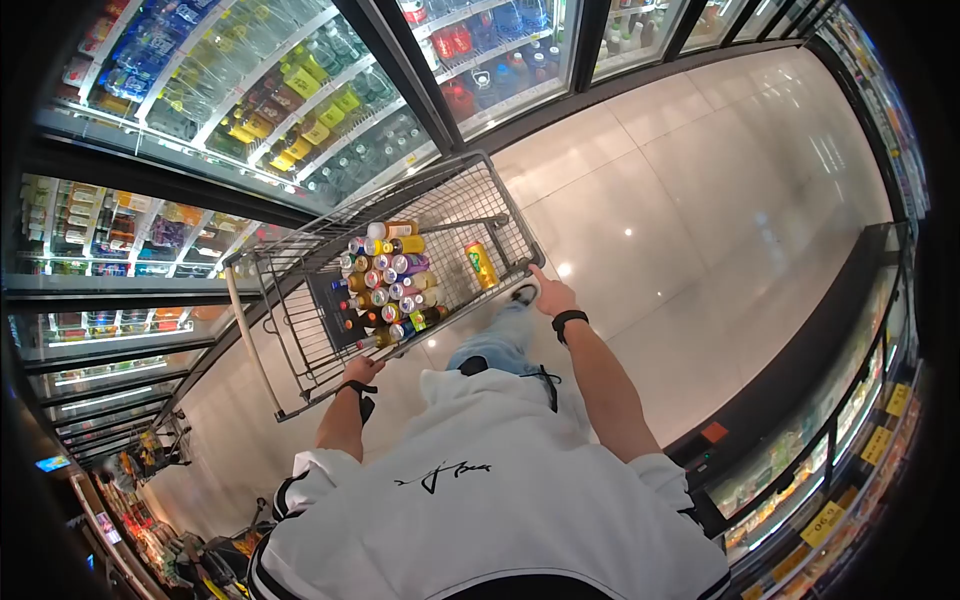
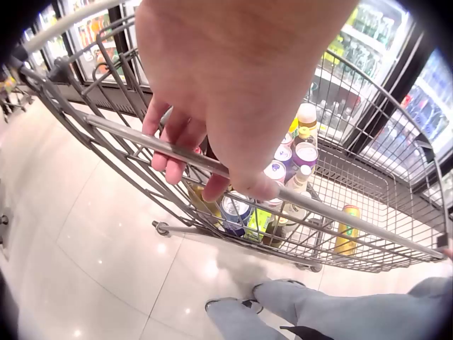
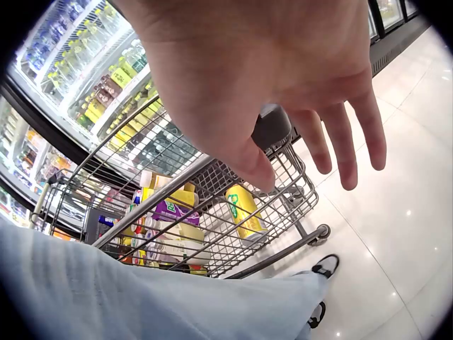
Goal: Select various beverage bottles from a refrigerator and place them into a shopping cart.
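Observation:
A wire shopping cart [image 1: 519, 225] holds rows of small bottles and cans [image 1: 385, 283] at its handle end. One yellow can [image 1: 481, 266] lies apart from them, towards the front. The left hand [image 1: 362, 369] grips the cart's near side rail; in the left wrist view the fingers of this hand [image 2: 219, 106] curl round the rail [image 2: 322, 207], thumb along it. At the front corner is the right hand [image 1: 554, 295]. In the right wrist view the right hand [image 3: 262, 71] has its fingers extended and spread, thumb by the dark corner piece [image 3: 272, 127].
Glass-door coolers [image 1: 300, 90] with bottled drinks run along the far side and left of the cart. A low chilled case [image 1: 800, 400] with yellow price tags stands at the right. Pale tiled floor [image 1: 680, 210] extends ahead. Another cart [image 1: 170, 445] is at the lower left.

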`<action>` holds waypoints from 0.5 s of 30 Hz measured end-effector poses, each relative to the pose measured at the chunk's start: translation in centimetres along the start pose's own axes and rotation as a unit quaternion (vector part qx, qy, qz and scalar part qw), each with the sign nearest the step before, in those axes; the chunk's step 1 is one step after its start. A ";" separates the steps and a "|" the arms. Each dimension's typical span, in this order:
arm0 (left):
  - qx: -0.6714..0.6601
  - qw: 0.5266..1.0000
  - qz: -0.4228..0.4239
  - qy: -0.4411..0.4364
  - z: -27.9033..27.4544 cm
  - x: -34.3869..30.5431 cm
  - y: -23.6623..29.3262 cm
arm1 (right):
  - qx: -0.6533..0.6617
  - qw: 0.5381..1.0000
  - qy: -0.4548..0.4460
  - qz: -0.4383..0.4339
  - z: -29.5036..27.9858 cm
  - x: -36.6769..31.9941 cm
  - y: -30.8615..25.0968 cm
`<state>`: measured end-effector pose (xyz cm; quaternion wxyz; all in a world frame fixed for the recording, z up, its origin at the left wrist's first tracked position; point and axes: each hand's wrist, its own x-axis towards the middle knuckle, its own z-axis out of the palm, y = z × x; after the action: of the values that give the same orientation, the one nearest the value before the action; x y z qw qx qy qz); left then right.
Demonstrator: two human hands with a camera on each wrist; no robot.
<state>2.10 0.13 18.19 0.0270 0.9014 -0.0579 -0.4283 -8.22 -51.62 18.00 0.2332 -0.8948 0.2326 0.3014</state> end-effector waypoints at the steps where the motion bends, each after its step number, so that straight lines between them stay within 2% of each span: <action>1: -0.027 1.000 0.008 -0.006 0.1 0.1 0.8 | 0.009 1.000 0.008 -0.002 -0.4 -0.2 0.9; 2: -0.035 0.999 0.015 -0.011 -0.1 -0.1 2.1 | 0.009 1.000 0.021 -0.002 0.1 0.4 2.3; 4: -0.022 0.998 0.025 -0.049 -0.5 -0.3 5.2 | 0.020 1.000 -0.008 0.009 -2.3 -0.5 4.5; 5: -0.038 0.996 0.002 -0.077 -0.1 0.2 6.0 | 0.031 0.999 -0.030 0.018 -3.3 -0.9 5.6; 6: -0.046 0.994 -0.006 -0.095 -0.2 0.0 7.5 | 0.037 0.999 -0.009 0.010 -3.0 -0.5 7.2; 7: -0.056 0.992 -0.013 -0.113 -0.9 -0.7 6.1 | 0.034 0.999 -0.012 0.011 -1.7 -1.0 6.3; 9: -0.057 0.991 -0.030 -0.119 -0.3 -0.2 7.9 | 0.035 0.999 0.010 -0.005 -2.3 -0.7 9.1; 11: -0.049 0.984 -0.017 -0.169 0.3 0.5 9.7 | 0.022 1.000 0.002 -0.011 -3.4 -0.5 12.0; 13: -0.033 0.985 -0.022 -0.165 1.3 0.6 11.5 | 0.012 1.000 -0.008 -0.013 -4.7 -1.1 14.8; 15: 0.021 0.990 -0.010 -0.138 2.4 0.7 11.1 | -0.015 0.999 -0.024 -0.030 -5.5 -1.8 15.1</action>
<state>-0.23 -10.94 17.16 -0.0044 0.8345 -0.0614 -0.5475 -15.58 -66.02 18.85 0.2342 -0.8974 0.1953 0.3190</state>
